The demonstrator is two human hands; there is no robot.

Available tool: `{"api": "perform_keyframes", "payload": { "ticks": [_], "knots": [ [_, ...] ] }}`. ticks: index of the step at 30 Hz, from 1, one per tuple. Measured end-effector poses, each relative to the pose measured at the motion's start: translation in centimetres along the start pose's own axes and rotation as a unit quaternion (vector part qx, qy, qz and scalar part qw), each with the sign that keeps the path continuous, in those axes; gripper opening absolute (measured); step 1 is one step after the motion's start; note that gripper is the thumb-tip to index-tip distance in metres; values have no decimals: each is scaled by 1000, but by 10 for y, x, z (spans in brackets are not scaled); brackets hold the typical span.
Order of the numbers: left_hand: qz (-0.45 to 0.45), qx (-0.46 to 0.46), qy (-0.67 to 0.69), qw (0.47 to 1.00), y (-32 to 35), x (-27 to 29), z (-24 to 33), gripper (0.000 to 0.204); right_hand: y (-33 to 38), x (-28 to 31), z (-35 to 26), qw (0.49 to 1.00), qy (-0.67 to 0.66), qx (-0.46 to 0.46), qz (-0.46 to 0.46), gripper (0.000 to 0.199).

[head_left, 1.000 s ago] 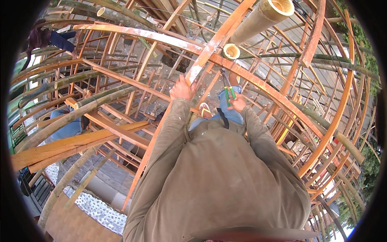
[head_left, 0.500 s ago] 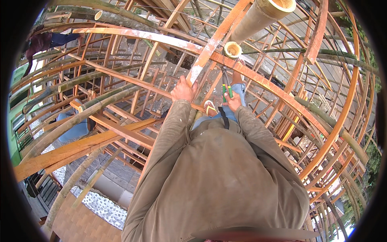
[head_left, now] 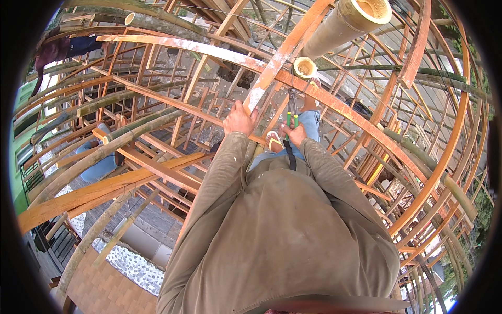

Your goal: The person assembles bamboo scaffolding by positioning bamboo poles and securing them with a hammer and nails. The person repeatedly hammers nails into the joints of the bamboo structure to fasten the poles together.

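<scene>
My left hand (head_left: 239, 119) is closed round the near end of a sloping wooden beam (head_left: 270, 70), which has whitish smears on it. In my right hand (head_left: 296, 134) is a pair of pincers (head_left: 291, 108) with green and yellow handles, gripped with the handles close together. Its dark jaws point away from me, just below a curved crosswise plank (head_left: 324, 97). A thin dark wire seems to run from the jaws up to where plank and beam cross; its exact hold is too small to tell.
Two cut bamboo poles, one thick (head_left: 345, 23) and one smaller (head_left: 305, 67), rise beyond the plank. My sandaled foot (head_left: 274, 141) rests amid the framework, high over the ground. Bamboo and timber lattice surrounds me. Another person (head_left: 63, 49) is at the far left.
The pincers' handles have come together, and my right hand has shifted slightly left and nearer to me. My left hand keeps its place on the beam.
</scene>
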State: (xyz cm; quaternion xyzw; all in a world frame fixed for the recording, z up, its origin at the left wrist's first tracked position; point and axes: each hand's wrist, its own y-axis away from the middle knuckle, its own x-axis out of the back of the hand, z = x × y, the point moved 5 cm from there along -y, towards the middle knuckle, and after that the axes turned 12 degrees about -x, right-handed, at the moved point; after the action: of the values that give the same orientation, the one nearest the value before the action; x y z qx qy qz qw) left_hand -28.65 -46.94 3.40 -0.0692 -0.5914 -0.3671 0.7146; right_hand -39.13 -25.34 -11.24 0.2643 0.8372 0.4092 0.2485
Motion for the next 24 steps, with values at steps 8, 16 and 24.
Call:
{"api": "perform_keyframes", "payload": {
  "ticks": [8, 16, 24],
  "knots": [
    [2, 8, 8, 1000, 0, 3, 2, 53, 1, 11, -11, 960, 191, 116, 166, 29],
    [-3, 2, 2, 1000, 1, 5, 4, 54, 21, 63, -40, 840, 451, 103, 285, 33],
    [-12, 9, -2, 1000, -1, 4, 1, 54, 49, 30, -12, 977, 191, -95, 19, 39]
  ]
}}
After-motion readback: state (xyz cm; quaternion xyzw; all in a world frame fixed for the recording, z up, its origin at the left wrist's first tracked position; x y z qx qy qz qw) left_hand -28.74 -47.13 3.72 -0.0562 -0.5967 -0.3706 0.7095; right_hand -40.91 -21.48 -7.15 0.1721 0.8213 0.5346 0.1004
